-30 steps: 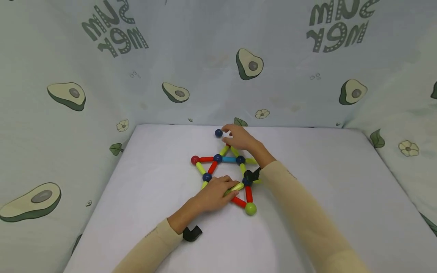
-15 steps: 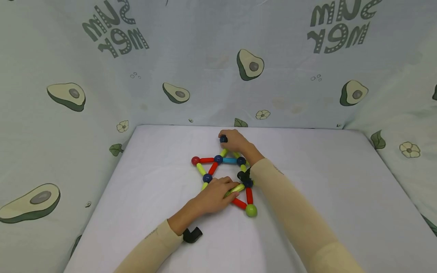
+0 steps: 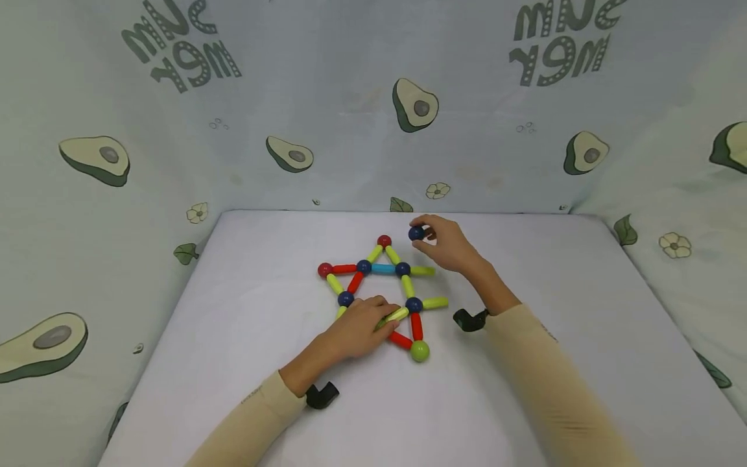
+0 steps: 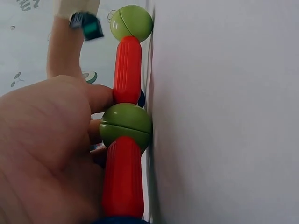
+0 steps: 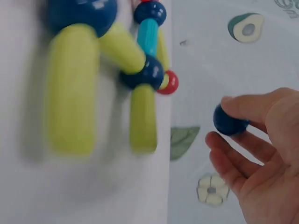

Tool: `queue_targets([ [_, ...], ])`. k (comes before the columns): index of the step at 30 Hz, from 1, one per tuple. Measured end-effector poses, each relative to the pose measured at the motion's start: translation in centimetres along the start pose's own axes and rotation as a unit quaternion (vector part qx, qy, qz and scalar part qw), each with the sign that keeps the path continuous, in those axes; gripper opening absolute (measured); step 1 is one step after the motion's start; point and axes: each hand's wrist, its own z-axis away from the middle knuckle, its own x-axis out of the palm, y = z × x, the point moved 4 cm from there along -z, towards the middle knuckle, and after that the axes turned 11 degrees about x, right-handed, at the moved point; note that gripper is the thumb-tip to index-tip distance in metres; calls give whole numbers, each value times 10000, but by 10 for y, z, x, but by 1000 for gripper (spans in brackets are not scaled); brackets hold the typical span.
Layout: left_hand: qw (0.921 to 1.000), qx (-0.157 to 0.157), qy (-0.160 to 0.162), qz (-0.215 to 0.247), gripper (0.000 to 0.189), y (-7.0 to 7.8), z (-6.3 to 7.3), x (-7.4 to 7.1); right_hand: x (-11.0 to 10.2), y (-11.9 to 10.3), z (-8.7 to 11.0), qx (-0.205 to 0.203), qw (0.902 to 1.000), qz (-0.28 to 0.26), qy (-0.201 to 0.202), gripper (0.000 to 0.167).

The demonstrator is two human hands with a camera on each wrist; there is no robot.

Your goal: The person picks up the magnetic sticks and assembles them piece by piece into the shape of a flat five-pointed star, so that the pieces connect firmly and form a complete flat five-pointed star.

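A flat frame of magnetic rods and balls lies on the white table, with red, yellow-green and light-blue rods [image 3: 383, 268] joined by dark blue, red and green balls [image 3: 419, 351]. My left hand [image 3: 357, 328] lies over its near side, thumb and index finger on either side of a yellow-green rod [image 3: 398, 315]; a green ball [image 4: 126, 125] sits beside those fingers in the left wrist view. My right hand [image 3: 446, 243] pinches a loose dark blue ball [image 3: 416, 233] between thumb and fingers, beyond the frame's far right side.
Two yellow-green rods stick out to the right of the frame, the far rod [image 3: 423, 271] and the near rod [image 3: 435, 303], each with a free end. Behind the table [image 3: 525, 259] hangs a printed cloth [image 3: 350, 97] with avocados. Black wrist cameras ride under both sleeves.
My right hand has picked up the loose dark blue ball from the table's far side and carried it right, uncovering the red top ball. My left hand stays on the frame; the view shifted slightly.
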Motion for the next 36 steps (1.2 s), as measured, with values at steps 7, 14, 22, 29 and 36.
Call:
queue_targets([
  [7, 9998, -167, 119, 89, 43, 5, -2, -1, -12, 48, 54, 224, 9996, 155, -48, 44],
  [14, 9988, -399, 174, 239, 42, 8, -4, -1, -9, 81, 90, 369, 9993, 38, -81, 39],
  [22, 9988, -431, 87, 198, 40, 9, -4, -1, 3, 80, 79, 509, 9987, 3, 80, 41],
  [29, 9974, -599, -396, 56, 51, 17, 4, -13, 18, 76, 61, 664, 9977, -126, -30, 45],
  [36, 9966, -793, 41, -216, 54, 44, -16, -30, 19, 76, 63, 506, 9982, -315, -15, 41],
])
